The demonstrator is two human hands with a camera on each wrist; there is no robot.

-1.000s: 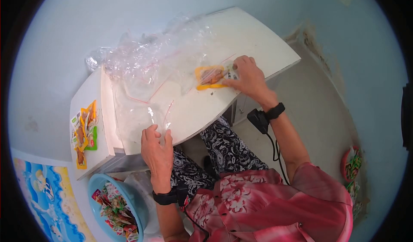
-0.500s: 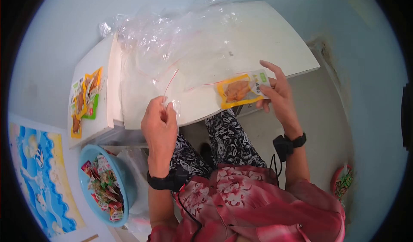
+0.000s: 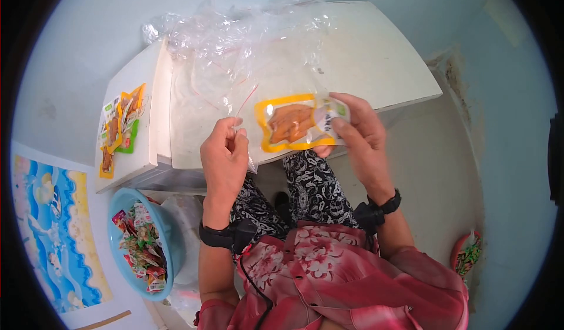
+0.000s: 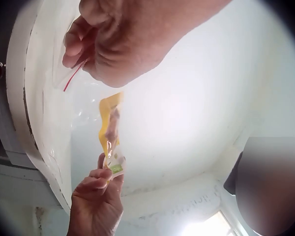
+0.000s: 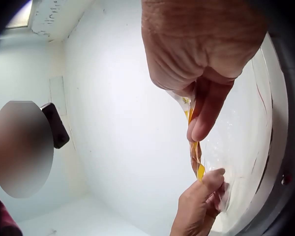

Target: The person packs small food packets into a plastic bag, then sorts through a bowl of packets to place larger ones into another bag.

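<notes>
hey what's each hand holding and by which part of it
The right hand grips the yellow-edged packet by its pale printed end. The left hand pinches a clear plastic bag at its red-striped edge.

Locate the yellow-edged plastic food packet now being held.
Near the centre of the head view, the yellow-edged packet is over the edge of the white table, pinched at its printed end by the right hand and just right of the left hand.
</notes>
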